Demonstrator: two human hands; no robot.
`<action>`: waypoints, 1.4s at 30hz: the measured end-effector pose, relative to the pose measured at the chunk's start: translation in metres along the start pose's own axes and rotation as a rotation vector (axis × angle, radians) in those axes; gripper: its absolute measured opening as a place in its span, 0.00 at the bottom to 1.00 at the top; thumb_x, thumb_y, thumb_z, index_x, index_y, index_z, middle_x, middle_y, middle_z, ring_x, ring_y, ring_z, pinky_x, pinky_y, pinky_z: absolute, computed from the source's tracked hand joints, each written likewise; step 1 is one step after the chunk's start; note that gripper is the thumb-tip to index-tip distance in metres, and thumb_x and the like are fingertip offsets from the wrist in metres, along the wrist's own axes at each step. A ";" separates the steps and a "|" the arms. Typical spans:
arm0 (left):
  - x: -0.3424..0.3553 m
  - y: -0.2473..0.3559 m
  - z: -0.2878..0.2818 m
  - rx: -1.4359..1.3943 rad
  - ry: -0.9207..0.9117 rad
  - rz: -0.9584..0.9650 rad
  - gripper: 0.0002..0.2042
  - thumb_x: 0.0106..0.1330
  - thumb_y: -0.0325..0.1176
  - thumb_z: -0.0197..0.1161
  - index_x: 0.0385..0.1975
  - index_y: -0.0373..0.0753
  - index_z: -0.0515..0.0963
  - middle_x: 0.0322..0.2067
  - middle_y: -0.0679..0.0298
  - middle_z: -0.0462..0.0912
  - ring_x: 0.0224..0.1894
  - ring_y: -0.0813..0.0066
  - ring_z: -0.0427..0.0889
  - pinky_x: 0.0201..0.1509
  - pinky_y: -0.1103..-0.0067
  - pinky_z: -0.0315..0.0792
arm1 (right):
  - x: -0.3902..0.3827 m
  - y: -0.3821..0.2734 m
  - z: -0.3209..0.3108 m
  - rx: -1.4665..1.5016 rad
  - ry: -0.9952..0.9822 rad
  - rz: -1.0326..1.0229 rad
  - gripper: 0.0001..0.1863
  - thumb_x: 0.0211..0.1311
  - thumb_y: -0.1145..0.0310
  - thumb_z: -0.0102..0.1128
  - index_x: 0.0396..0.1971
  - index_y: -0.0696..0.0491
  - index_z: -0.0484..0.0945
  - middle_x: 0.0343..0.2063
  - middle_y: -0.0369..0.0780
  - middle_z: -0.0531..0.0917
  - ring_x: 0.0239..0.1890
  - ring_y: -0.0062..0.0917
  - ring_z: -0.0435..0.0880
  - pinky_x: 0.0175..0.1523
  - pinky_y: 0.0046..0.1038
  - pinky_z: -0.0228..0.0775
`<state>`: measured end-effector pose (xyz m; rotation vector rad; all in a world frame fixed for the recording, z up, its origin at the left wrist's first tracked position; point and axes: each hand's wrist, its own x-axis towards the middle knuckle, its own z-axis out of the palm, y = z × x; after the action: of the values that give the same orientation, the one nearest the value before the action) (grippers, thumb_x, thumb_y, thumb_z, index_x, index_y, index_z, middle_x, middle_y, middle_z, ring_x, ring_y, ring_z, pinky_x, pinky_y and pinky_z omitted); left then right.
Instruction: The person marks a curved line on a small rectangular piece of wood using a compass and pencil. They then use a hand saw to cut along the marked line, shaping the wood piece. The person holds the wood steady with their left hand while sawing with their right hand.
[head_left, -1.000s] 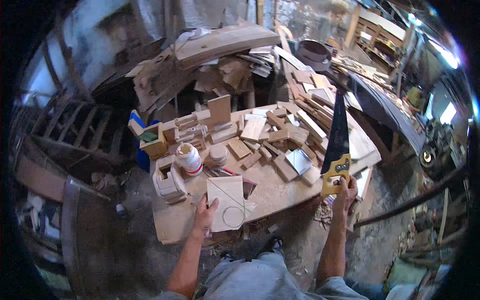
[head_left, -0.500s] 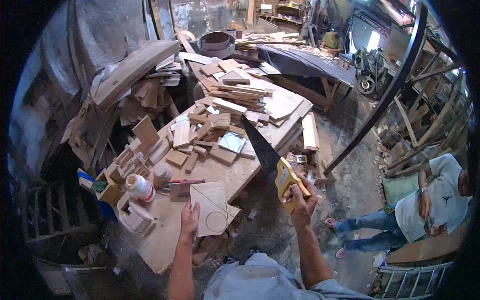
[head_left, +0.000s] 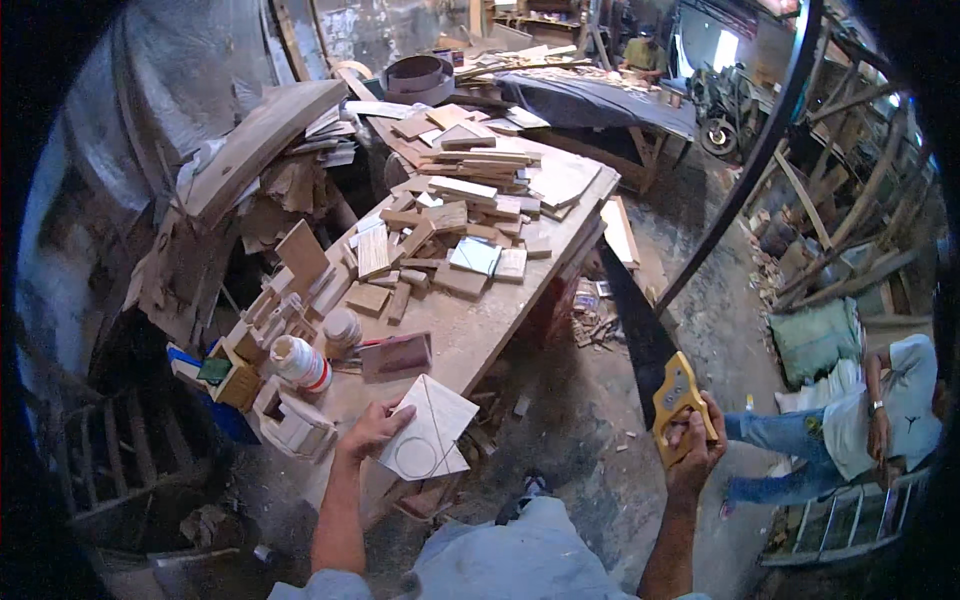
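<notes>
My right hand (head_left: 694,440) is wrapped round the yellow handle of a handsaw (head_left: 645,340). Its dark blade points up and away to the left, in the air beyond the workbench's right edge. With my left hand (head_left: 372,428) I grip the left edge of a thin pale wooden board (head_left: 430,430), the thumb on top. The board is tilted and has a drawn circle and a straight pencil line on it. It is over the near corner of the workbench (head_left: 470,330). Saw and board are well apart.
Many wood offcuts (head_left: 440,220) are piled on the bench. Near my left hand stand a white glue bottle (head_left: 300,362), a jar (head_left: 342,328) and a brown block (head_left: 396,357). A dark slanting post (head_left: 745,200) rises at right. A person (head_left: 850,420) sits at far right.
My right hand has carried the saw right and down, away from the bench. The board in my left hand has tilted and shifted slightly. The view has turned a little.
</notes>
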<state>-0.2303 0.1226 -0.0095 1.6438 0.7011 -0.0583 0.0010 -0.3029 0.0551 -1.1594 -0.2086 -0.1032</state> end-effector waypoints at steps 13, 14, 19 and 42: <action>-0.045 -0.026 -0.018 0.896 0.301 0.344 0.30 0.64 0.52 0.62 0.61 0.41 0.70 0.50 0.43 0.76 0.53 0.45 0.76 0.56 0.57 0.70 | -0.259 -0.013 0.093 -0.011 0.282 0.086 0.17 0.70 0.72 0.55 0.55 0.61 0.72 0.29 0.37 0.79 0.21 0.16 0.75 0.29 0.20 0.71; -0.049 -0.026 -0.017 0.957 0.331 0.381 0.33 0.63 0.54 0.62 0.64 0.42 0.68 0.54 0.42 0.74 0.56 0.43 0.73 0.58 0.55 0.68 | -0.271 -0.015 0.097 -0.014 0.284 0.077 0.17 0.69 0.72 0.55 0.55 0.61 0.72 0.28 0.37 0.79 0.22 0.16 0.75 0.30 0.21 0.71; -0.082 -0.017 -0.012 1.138 0.086 0.401 0.51 0.47 0.67 0.69 0.70 0.47 0.61 0.68 0.38 0.55 0.65 0.36 0.61 0.65 0.47 0.59 | -0.313 -0.011 0.103 -0.052 0.323 0.145 0.16 0.69 0.74 0.55 0.53 0.63 0.72 0.23 0.35 0.78 0.20 0.15 0.74 0.22 0.19 0.67; 0.017 -0.051 0.008 1.057 0.280 0.931 0.25 0.68 0.55 0.53 0.64 0.59 0.71 0.63 0.58 0.72 0.67 0.42 0.64 0.60 0.48 0.66 | -0.401 -0.010 0.279 -0.704 0.201 0.041 0.25 0.64 0.69 0.60 0.58 0.66 0.72 0.40 0.51 0.84 0.36 0.33 0.86 0.42 0.31 0.78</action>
<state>-0.2373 0.1235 -0.0638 2.8930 -0.0223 0.5687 -0.4226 -0.0617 0.0847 -1.8403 0.0407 -0.2694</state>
